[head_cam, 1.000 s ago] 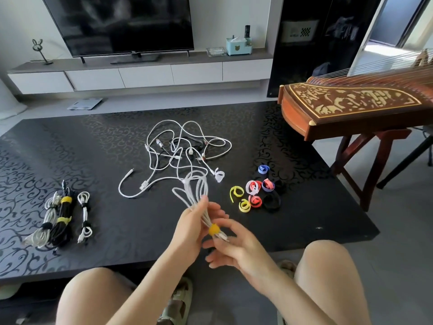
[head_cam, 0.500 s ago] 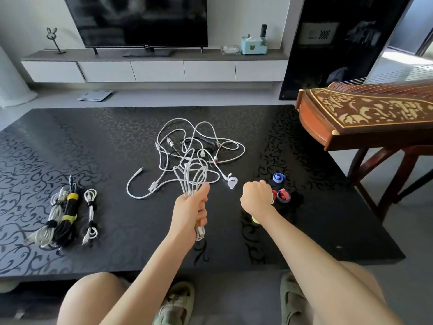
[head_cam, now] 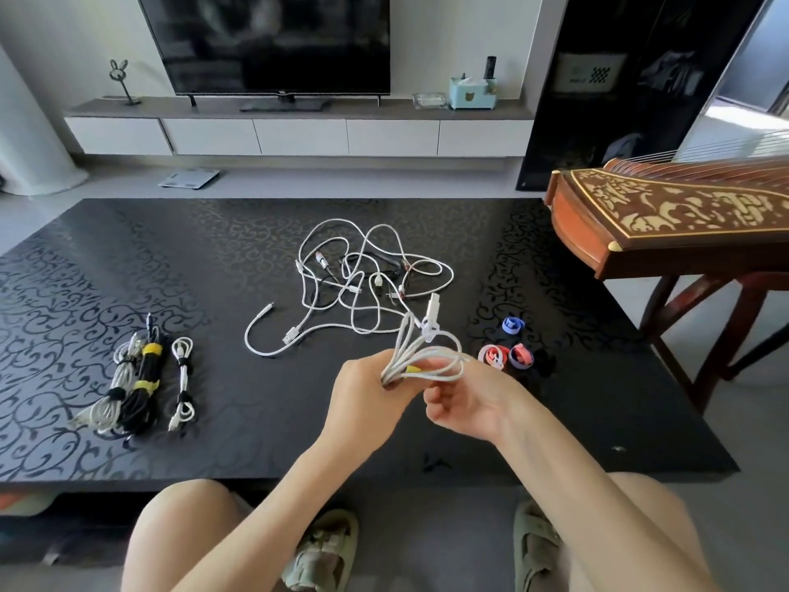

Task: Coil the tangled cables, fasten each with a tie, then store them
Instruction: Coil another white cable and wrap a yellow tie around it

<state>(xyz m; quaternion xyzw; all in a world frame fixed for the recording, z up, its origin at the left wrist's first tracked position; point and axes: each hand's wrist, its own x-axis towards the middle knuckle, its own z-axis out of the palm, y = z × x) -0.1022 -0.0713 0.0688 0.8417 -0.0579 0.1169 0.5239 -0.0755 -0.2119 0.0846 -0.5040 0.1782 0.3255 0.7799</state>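
Black patterned tabletop (head_cam: 256, 429) is carrying all the cable stuff. Far left, three finished bundles are lying side by side near the front edge: a white bundle (head_cam: 109, 395) with black ties, a black bundle (head_cam: 143, 386) with two yellow ties touching it, then a small white bundle (head_cam: 182, 384) with black ties just beside and apart from them. Mid-tabletop, the tangled cables (head_cam: 363, 284) are sprawling in a loose heap, mostly white with a dark one mixed in, and one white end is trailing out to the left.

Nearer the person, the left hand (head_cam: 363, 390) is gripping the white coil (head_cam: 431, 356) above the tabletop, with its fingers clamped round one end of the loops. A yellow tie (head_cam: 412, 369) is showing at the coil's middle, and a plug end is sticking up above the coil. The right hand (head_cam: 465, 399) is holding the coil's other end, its fingers curled in under the loops. Whether it is pinching the yellow tie itself is hard to tell.

Right of the hands, spare ties are lying rolled on the tabletop: a blue tie (head_cam: 512, 326) farther back, a pink tie (head_cam: 493, 355) and a red tie (head_cam: 521, 355) touching each other. Far right, a wooden zither (head_cam: 683, 215) is sitting on a stand beside the tabletop.
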